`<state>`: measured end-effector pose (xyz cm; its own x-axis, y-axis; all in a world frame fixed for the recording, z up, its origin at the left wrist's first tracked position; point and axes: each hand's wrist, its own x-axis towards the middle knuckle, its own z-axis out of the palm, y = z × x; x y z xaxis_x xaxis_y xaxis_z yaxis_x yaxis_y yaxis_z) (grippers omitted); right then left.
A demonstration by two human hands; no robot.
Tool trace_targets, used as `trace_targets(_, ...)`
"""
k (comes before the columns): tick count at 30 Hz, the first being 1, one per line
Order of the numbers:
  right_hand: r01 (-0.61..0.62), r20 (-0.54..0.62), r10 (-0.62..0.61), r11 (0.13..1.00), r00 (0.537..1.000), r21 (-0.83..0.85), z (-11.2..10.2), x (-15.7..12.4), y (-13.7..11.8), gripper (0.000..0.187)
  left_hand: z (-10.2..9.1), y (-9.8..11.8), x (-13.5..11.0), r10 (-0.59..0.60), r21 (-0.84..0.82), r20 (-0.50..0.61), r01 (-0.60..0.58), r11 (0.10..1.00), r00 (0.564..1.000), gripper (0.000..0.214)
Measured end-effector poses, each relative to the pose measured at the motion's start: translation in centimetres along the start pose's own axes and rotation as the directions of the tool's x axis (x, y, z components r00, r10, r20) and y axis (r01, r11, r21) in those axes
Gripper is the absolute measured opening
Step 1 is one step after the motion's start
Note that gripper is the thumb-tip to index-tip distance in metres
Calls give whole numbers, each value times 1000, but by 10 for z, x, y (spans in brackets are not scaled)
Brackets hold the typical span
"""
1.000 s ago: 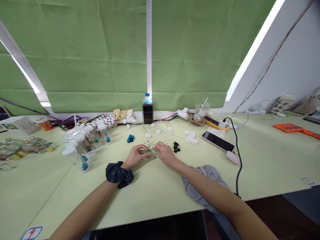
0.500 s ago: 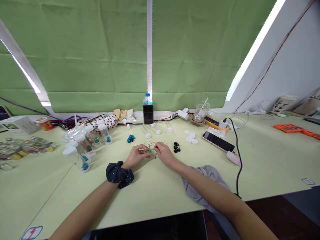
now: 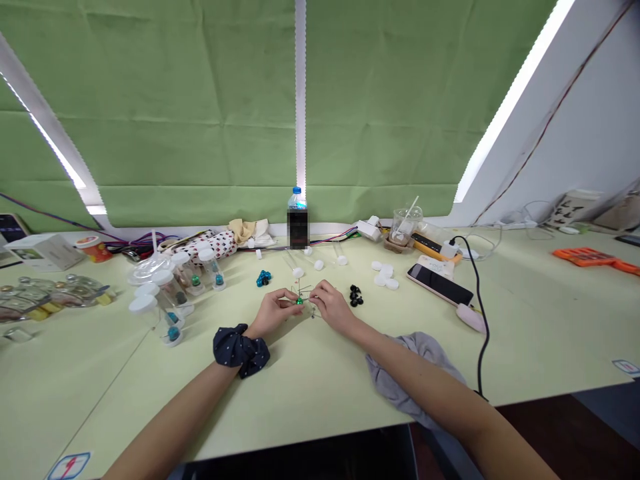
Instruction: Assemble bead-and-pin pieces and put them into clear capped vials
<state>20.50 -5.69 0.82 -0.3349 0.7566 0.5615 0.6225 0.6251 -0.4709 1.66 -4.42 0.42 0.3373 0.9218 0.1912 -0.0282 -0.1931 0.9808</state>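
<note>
We see both bare hands together a little nearer than the middle of the surface (image 3: 320, 393), well in from its left and right edges. Our left hand (image 3: 273, 312) is nearly closed, its thumb and fingers pinching a shiny green bead (image 3: 299, 301), which sits between the two hands. Our right hand (image 3: 334, 309) has a narrow pinch too, thumb and forefinger meeting on a thin wire (image 3: 307, 298) just beside the bead; its other fingers curl in, and we cannot tell whether they touch anything. More fine wires show around the fingertips, too small to trace.

Toward the far edge from the left hand lies a cluster of blue beads (image 3: 263, 277), and just right of the right hand a small heap of black pieces (image 3: 355, 296). White caps (image 3: 385, 275) lie beyond that heap, toward the far edge. Capped clear tubes (image 3: 171, 320) stand in the left part of the surface, some with blue or green beads inside.

As for writing, the label of the blue-capped bottle (image 3: 297, 202) at the far edge is mostly blocked out by dark pixels. The near left corner bears a blue-bordered sticker (image 3: 70, 466) with a red mark; we can read no words on it. The paper cup (image 3: 573, 208) near the far right corner carries dark shapes that we cannot make out.
</note>
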Motion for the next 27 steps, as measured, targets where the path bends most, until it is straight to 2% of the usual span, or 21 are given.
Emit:
trace_targets(8, 42, 13, -41, 986, 999, -162, -4, 0, -4, 14, -2, -5, 1, -17, 7, 9, 17, 1000, 1000, 32)
trace_targets(12, 86, 14, -85, 978, 996, -192, -4, 0, -4, 16, -1, -4, 0, -3, 10, 11, 3, 1000, 1000, 31)
trace_targets(18, 72, -54, -88, 968, 995, -240, -3, -1, -4, 15, -1, -4, 0, -2, 11, 20, 2, 1000, 1000, 29)
trace_targets(27, 104, -41, -120, 954, 992, -282, 0, 0, -1, 17, -1, -4, 0, -3, 5, 21, 3, 1000, 1000, 30)
